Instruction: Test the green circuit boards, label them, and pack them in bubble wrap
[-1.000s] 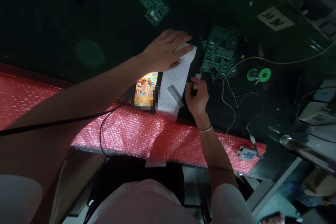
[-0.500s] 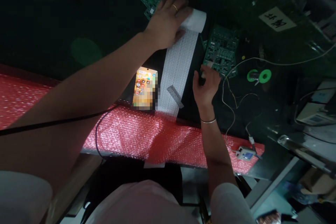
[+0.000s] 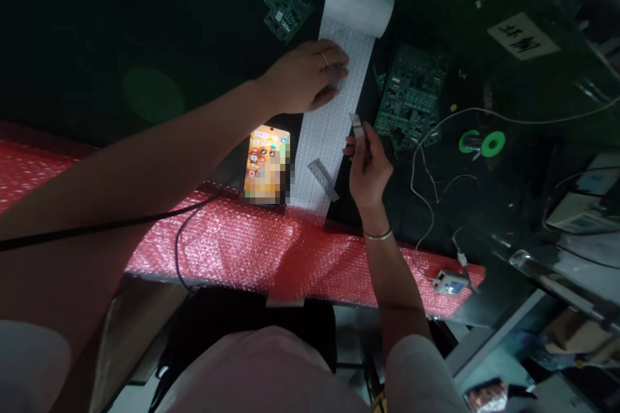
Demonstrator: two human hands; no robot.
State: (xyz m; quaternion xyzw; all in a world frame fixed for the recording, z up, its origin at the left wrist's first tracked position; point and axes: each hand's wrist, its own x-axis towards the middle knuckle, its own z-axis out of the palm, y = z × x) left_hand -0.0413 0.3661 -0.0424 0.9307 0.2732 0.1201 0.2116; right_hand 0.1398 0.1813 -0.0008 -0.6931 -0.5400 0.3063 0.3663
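A white roll (image 3: 358,3) lies at the far end of its unrolled strip (image 3: 334,103), which carries fine rows of small markings and runs toward me. My left hand (image 3: 310,74) rests over the strip just below the roll, fingers slightly bent and thumb apart, gripping nothing that I can see. Right of the strip, my right hand (image 3: 371,164) pinches a small flat silvery blade-like piece (image 3: 357,124) between thumb and fingers, its tip pointing up. A short grey strip with holes (image 3: 323,179) lies slantwise on the lower part of the unrolled strip.
A lit phone (image 3: 266,164) lies left of the strip. Green circuit boards (image 3: 411,100) are stacked on the right, and another board (image 3: 288,13) lies upper left. Red bubble wrap (image 3: 217,239) covers the table's front edge. A green spool (image 3: 493,144) and thin cables are at the right.
My left hand has come off the roll and slid toward me on the strip. My right hand has moved from the circuit boards to the strip's edge, lifting the silvery piece.
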